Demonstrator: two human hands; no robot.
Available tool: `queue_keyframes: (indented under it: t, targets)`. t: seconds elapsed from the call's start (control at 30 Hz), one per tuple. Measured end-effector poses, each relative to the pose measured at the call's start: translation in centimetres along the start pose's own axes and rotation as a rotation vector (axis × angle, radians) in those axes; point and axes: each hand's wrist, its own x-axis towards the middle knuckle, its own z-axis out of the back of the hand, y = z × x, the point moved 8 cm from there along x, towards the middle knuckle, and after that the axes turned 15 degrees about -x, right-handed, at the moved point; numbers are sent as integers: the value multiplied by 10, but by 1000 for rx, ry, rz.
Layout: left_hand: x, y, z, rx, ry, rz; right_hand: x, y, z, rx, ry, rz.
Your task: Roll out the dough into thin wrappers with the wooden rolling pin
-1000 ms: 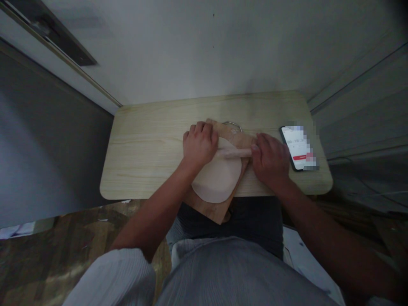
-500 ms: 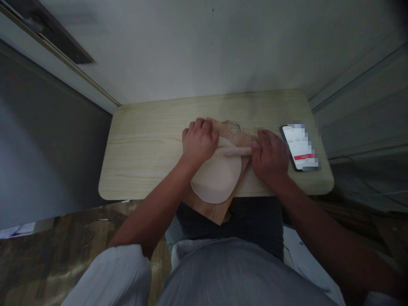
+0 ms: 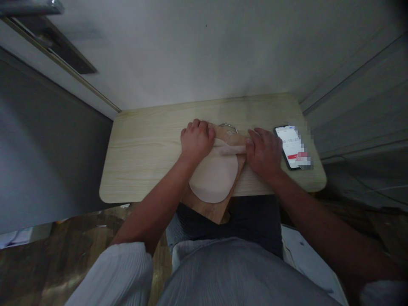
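In the head view, a pale wood-grain table (image 3: 143,148) with rounded corners spans mid-frame below a plain wall (image 3: 178,59). At right, a phone (image 3: 288,146) shows a red bar and digits too blurred to read. At centre, a smooth, rounded dough sheet (image 3: 216,178) lies on a brown wooden board (image 3: 207,209); the left hand (image 3: 197,139) and right hand (image 3: 264,153) curl their fingers around a slim rolling pin (image 3: 231,149) across its upper part.

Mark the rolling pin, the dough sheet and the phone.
Rolling pin (image 3: 232,150): head view, uncovered part of its shaft.
Dough sheet (image 3: 216,176): head view, middle of its surface.
Phone (image 3: 290,146): head view, lit screen.
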Motion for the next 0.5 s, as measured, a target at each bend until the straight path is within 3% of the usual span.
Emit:
queue_keyframes:
  t: [0.17,0.5]
  targets:
    - [-17,-9,2,48,23,-8,-11,10,15,-28,-5,27]
    - [-54,-17,-3,1,69,32,-11,21,17,55,-21,9]
